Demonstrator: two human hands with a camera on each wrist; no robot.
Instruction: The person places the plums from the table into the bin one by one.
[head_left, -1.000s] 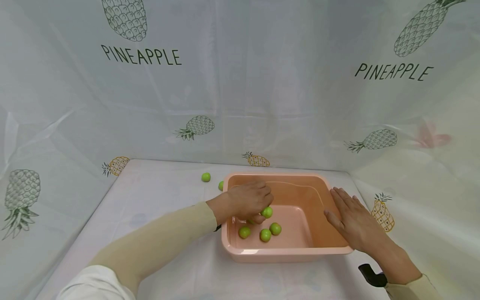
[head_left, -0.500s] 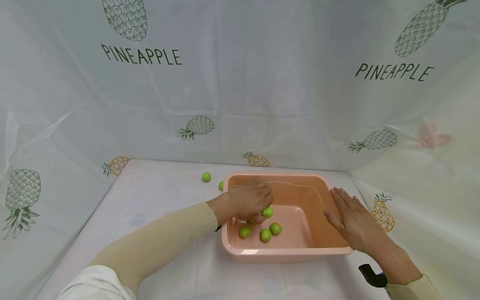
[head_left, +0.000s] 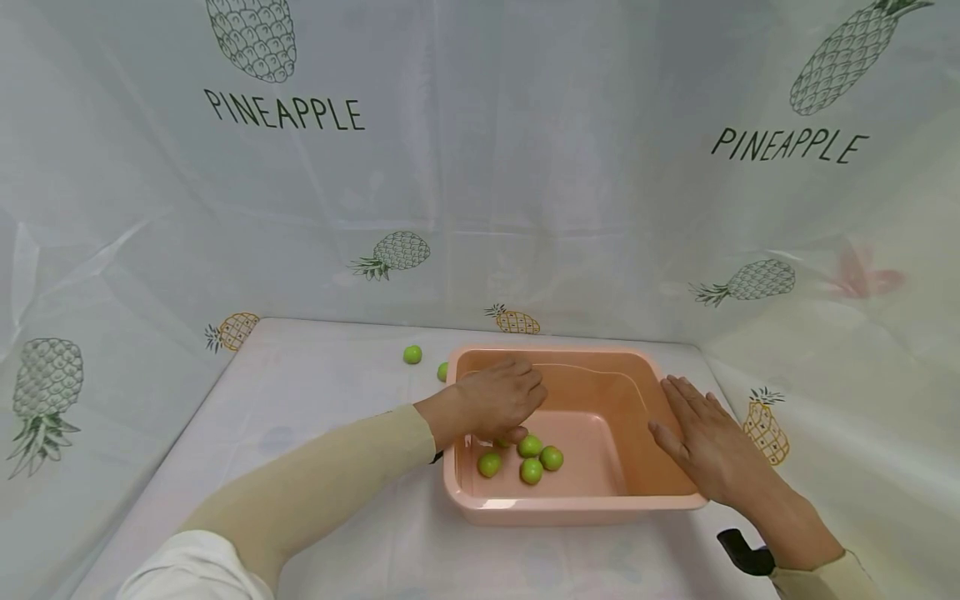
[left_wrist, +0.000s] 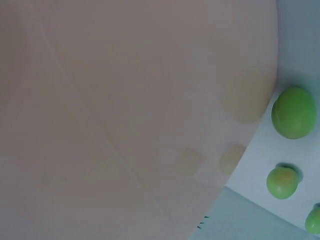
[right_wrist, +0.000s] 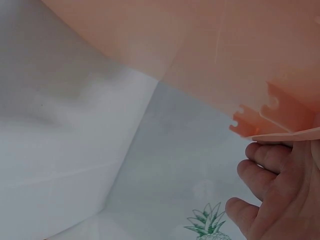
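Observation:
A pink plastic basin (head_left: 577, 502) stands on the white table. Several small green balls lie on its floor, one of them (head_left: 529, 445) just below my left hand's fingertips, the others (head_left: 531, 471) close by. My left hand (head_left: 510, 408) hangs over the basin's left rim with fingers bent down and holds nothing I can see. My right hand (head_left: 693, 425) lies flat with straight fingers on the basin's right rim; in the right wrist view its fingers (right_wrist: 267, 157) touch the rim from outside. The left hand itself is out of the left wrist view.
Two green balls (head_left: 412, 354) (head_left: 442, 372) lie on the table left of the basin; the left wrist view shows such balls (left_wrist: 293, 112) (left_wrist: 282, 182) beside the basin's wall (left_wrist: 125, 100). A pineapple-print sheet (head_left: 480, 167) hangs behind and at both sides.
The green ball that was at my left hand's fingertips has dropped to the basin floor beside the others. The right hand has not moved.

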